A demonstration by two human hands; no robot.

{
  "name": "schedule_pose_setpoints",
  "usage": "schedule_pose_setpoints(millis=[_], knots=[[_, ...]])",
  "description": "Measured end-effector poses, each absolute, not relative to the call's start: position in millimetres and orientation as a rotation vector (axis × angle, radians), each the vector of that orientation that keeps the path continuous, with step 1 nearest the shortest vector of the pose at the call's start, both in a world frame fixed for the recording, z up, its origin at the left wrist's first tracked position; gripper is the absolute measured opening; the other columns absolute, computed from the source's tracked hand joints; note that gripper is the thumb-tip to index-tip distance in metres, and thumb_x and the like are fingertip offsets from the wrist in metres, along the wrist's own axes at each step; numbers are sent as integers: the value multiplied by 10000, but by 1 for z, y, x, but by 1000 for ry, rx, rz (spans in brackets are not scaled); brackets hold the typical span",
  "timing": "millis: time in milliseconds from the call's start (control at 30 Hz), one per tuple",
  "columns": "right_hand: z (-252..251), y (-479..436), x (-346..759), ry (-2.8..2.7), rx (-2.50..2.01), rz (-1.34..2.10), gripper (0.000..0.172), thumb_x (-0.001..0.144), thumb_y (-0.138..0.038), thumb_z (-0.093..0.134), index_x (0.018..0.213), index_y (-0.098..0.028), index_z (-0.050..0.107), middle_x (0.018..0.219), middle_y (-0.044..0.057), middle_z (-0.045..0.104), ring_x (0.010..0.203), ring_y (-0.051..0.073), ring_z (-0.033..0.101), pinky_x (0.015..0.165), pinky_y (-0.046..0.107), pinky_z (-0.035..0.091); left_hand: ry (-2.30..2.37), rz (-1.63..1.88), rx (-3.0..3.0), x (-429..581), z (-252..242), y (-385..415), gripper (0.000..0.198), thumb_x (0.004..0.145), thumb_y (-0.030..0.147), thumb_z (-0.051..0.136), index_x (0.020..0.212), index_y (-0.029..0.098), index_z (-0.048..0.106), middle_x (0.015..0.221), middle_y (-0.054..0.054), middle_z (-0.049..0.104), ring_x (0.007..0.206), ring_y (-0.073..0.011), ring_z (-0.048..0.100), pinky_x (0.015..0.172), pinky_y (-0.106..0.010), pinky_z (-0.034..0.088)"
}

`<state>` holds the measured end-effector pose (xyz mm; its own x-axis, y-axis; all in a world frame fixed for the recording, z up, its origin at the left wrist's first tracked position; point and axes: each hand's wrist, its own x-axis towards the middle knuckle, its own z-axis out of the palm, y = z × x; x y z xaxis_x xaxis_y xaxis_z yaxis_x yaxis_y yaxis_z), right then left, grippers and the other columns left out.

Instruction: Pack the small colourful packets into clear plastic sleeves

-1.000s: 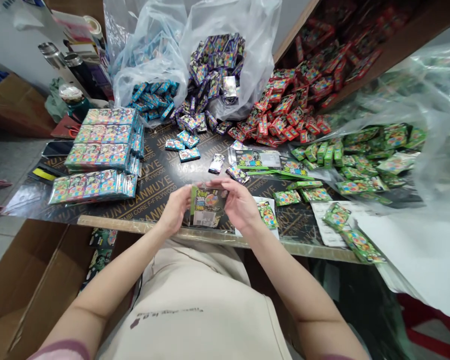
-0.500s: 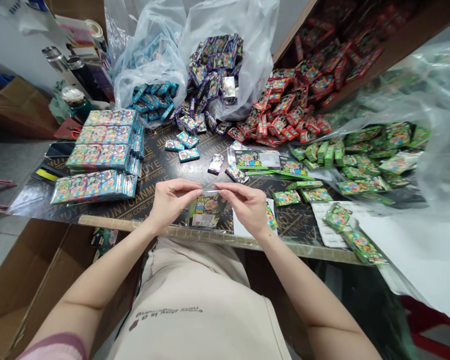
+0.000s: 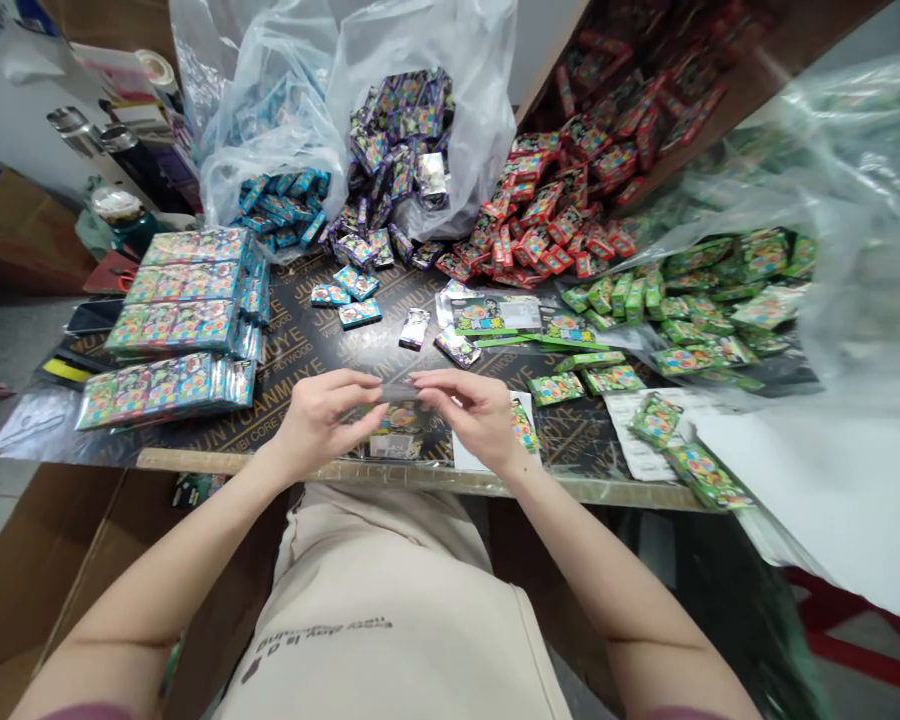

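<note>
A flat clear plastic bag [image 3: 391,445] with a printed card inside lies at the table's front edge, its top edge raised between my hands. My left hand [image 3: 322,415] is at the bag's upper left, thumb and index finger apart, fingertips near the film. At the upper right, my right hand [image 3: 474,410] has its thumb and fingers closed on the clear film. Beneath my right hand lies a white sheet [image 3: 487,452] with a green packet [image 3: 525,425] at its right side.
Stacked wrapped packs [image 3: 172,300] stand at the left. Small blue boxes [image 3: 281,205], purple boxes [image 3: 397,150], red boxes [image 3: 547,210] and green boxes [image 3: 690,300] are heaped along the back. Loose boxes [image 3: 360,312] lie mid-table; an open carton [image 3: 67,560] sits below left.
My left thumb has parted from its index finger, and the bag's top edge has lowered slightly. The whole view has shifted a little, so the things on the table appear further left.
</note>
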<state>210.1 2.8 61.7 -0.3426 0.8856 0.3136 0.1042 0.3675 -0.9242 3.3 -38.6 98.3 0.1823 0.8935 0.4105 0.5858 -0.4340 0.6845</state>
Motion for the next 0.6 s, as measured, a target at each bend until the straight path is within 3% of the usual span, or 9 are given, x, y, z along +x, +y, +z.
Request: schedule_pose_setpoints(millis=[100,267,333,433,500,600], knots=[[52,-9,208,-1799,-803,953,157,879,-342,590,937,-271,717,1087,56,723,1001,217,678,921,420,531,1362,1121,2209,2,94,-42,105,821,268,654,809,204,737,924,-70,752,799,-160,709,754,-257,564],[43,2,224,-1888,-916,827,349,884,-438,561,1175,-260,634,1258,93,621,1156,249,579,1003,443,452,1416,1222,2146,-5,90,-34,113,831,243,644,860,230,752,906,-40,752,801,-157,707,746,-263,571],[33,21,252,-1876,-1119,639,400,852,-427,605,1206,-243,621,1228,113,603,1145,275,546,991,458,435,1578,1479,1936,-21,83,-30,77,779,234,709,841,233,755,862,-19,752,792,-162,699,752,-286,570],[7,50,307,-1953,-1524,368,221,861,-305,573,987,-204,724,1001,130,622,1003,297,537,904,480,432,1915,1752,1466,-56,59,-30,155,714,296,773,851,228,748,814,6,743,728,-169,677,738,-337,569],[-12,60,336,-2078,-1703,315,199,847,-262,574,911,-184,746,942,140,617,956,306,520,850,479,423,2118,1534,1386,-76,38,-35,221,712,358,762,871,206,738,796,-10,732,693,-192,666,733,-386,567],[-33,62,355,-2185,-1795,270,205,845,-249,575,924,-184,752,949,142,622,957,307,502,815,461,406,2202,971,1753,-83,15,-41,331,736,401,719,982,181,708,1041,-104,702,971,-299,648,902,-483,503]])
